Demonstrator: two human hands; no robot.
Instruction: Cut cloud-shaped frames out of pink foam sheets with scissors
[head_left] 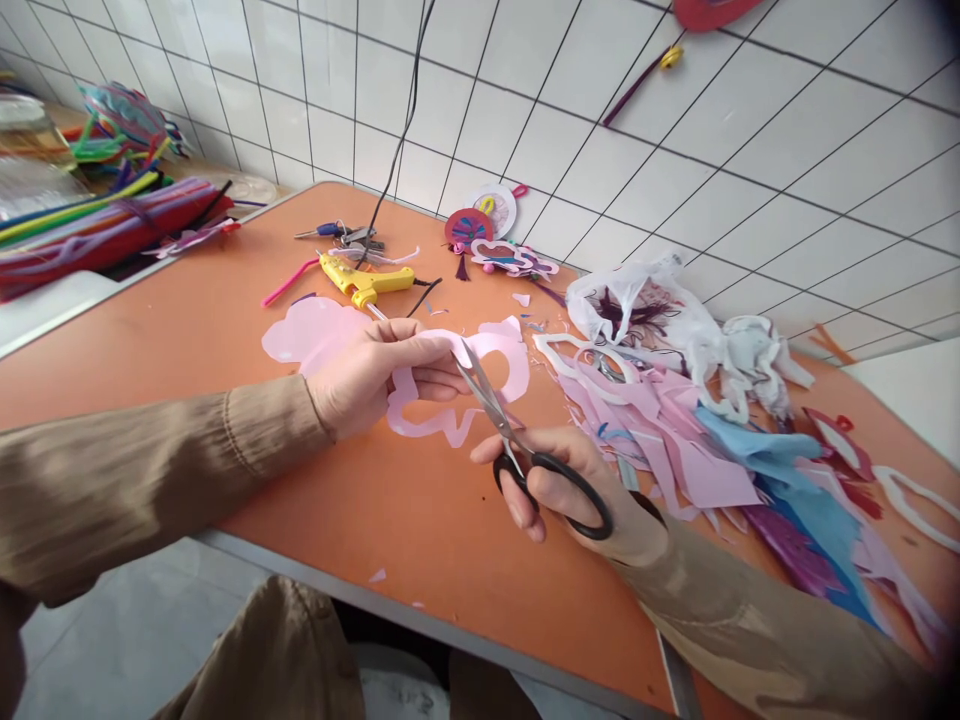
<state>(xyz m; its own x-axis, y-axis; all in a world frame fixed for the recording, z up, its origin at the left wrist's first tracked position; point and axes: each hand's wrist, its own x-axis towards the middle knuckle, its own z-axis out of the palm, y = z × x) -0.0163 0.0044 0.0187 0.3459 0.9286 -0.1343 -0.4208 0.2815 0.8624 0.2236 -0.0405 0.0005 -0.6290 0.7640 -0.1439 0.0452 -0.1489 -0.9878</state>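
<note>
While pinched in left-hand fingers [420, 355], pink paper [450, 385] between scissors [510, 430] blades.

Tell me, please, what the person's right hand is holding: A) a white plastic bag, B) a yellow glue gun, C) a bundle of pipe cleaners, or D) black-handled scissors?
D: the right hand has its fingers through the black loops of the scissors, whose blades meet the pink paper held by the left hand.

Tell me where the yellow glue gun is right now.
In the head view, the yellow glue gun lies on the orange table, just beyond the left hand and the pink paper.
</note>
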